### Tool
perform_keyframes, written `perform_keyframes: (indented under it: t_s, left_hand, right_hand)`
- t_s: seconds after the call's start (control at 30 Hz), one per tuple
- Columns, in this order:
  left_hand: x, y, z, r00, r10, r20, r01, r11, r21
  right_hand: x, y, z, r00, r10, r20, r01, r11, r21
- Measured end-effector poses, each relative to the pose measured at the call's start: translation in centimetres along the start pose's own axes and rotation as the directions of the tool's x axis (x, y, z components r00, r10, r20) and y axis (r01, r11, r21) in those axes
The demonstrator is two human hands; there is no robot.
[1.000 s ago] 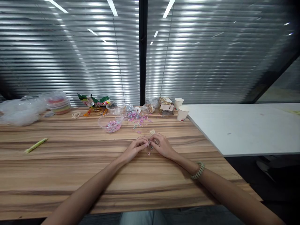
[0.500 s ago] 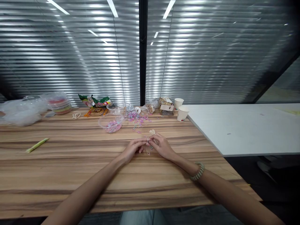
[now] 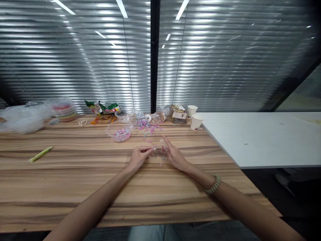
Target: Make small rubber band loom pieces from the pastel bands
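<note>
My left hand (image 3: 139, 158) is closed, thumb and index finger pinching a small whitish piece (image 3: 154, 148) whose shape is too tiny to make out. Just right of it is my right hand (image 3: 175, 158), its index finger stretched forward and its other fingers bent. A pale, partly see-through strip (image 3: 162, 142) shows at its fingertips, seemingly held there. Between and below the hands a few small loops (image 3: 163, 158) lie on the wooden table (image 3: 160, 194). Farther off, pink and purple loops (image 3: 149, 130) are scattered, with more in a clear round bowl (image 3: 122, 134).
Two paper cups (image 3: 196, 122) stand at the back right beside a small box (image 3: 179, 115). Snack packets (image 3: 104, 112), stacked plastic containers (image 3: 64, 109) and a plastic bag (image 3: 25, 118) line the back left. A yellow-green stick (image 3: 40, 154) lies left. A white table (image 3: 271, 140) adjoins at right.
My hands have moved apart, the left one slightly leftward with the small piece. My right index finger has straightened forward, and the loops between the hands show more.
</note>
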State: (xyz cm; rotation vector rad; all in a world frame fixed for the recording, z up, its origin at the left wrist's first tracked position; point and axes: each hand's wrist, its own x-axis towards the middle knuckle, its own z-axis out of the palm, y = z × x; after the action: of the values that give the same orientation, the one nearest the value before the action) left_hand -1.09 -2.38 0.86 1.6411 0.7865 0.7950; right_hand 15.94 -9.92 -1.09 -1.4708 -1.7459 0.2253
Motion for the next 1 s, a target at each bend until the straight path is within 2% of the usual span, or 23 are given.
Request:
perform_keyframes:
  t_s: [0.07, 0.33, 0.57, 0.87, 1.0]
  left_hand:
    - [0.1, -0.1, -0.1, 0.999, 0.036, 0.000, -0.036, 0.999, 0.030]
    - [0.3, -0.1, -0.4, 0.974, 0.227, 0.004, -0.227, 0.969, 0.094]
    - [0.5, -0.7, -0.5, 0.966, 0.254, 0.053, -0.259, 0.958, 0.125]
    - [0.1, 0.1, -0.3, 0.933, 0.310, 0.180, -0.340, 0.925, 0.169]
    - [0.1, 0.0, -0.3, 0.935, 0.289, 0.204, -0.328, 0.925, 0.190]
  right_hand:
    - [0.0, 0.1, 0.1, 1.000, 0.009, 0.012, -0.009, 1.000, -0.003]
    - [0.0, -0.6, -0.1, 0.991, -0.103, 0.085, 0.105, 0.994, -0.024]
    - [-0.2, -0.7, -0.1, 0.977, -0.149, 0.154, 0.172, 0.974, -0.149]
    - [-0.3, -1.0, -0.2, 0.946, -0.230, 0.228, 0.285, 0.926, -0.248]
    - [-0.3, -0.8, -0.1, 0.933, -0.278, 0.229, 0.339, 0.893, -0.296]
